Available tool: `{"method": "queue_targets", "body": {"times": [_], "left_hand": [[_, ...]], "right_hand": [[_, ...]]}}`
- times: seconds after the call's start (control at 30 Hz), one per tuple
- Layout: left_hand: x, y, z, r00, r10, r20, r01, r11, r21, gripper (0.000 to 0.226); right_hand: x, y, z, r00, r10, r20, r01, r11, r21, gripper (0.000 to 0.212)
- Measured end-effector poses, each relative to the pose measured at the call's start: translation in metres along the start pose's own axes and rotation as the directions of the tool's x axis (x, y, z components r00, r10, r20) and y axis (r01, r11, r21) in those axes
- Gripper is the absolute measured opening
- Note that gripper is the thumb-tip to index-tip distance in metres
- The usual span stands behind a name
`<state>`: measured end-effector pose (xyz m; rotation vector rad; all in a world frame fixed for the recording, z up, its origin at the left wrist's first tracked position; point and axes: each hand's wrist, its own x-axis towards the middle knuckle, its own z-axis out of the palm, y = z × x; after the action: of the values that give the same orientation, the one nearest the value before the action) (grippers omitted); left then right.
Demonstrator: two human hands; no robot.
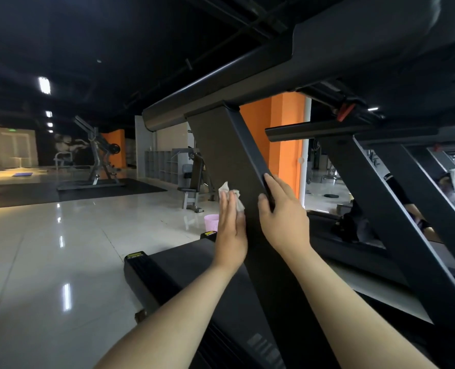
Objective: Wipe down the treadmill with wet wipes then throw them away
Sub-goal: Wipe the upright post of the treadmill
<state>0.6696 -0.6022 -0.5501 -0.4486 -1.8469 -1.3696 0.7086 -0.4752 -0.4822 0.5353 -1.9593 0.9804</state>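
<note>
Seemingly limp and light, the wet wipe [233,199] is bunching against the rigid treadmill upright [229,155] under the left hand [230,231], fingers straight, while the right hand [283,221] is gripping the upright's edge.

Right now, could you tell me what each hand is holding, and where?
The left hand presses a wet wipe flat against the treadmill upright with straight fingers; the right hand grips that upright's edge.

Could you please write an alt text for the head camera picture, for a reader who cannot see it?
A person's left hand presses a white wipe flat against the slanted treadmill post, while the right hand grips the post's right edge. A pink basket stands on the gym floor behind.
</note>
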Motion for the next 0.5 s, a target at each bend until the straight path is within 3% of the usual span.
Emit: {"method": "queue_targets", "body": {"times": [0.17,0.4,0.5], "left_hand": [[-0.014,0.0,-0.002,0.997,-0.08,0.009,0.08,0.996,0.033,0.054],[0.008,0.045,0.014,0.978,0.187,0.092,-0.186,0.982,-0.02,0.054],[0.011,0.05,0.021,0.972,0.217,0.09,-0.22,0.975,0.025,0.054]], "right_hand": [[-0.005,-0.001,-0.003,0.996,0.042,-0.078,-0.038,0.998,0.058,0.04],[-0.005,-0.002,-0.009,0.994,0.061,-0.092,-0.042,0.981,0.191,0.034],[-0.006,0.001,-0.013,0.988,0.121,-0.099,-0.087,0.952,0.293,0.037]]}}
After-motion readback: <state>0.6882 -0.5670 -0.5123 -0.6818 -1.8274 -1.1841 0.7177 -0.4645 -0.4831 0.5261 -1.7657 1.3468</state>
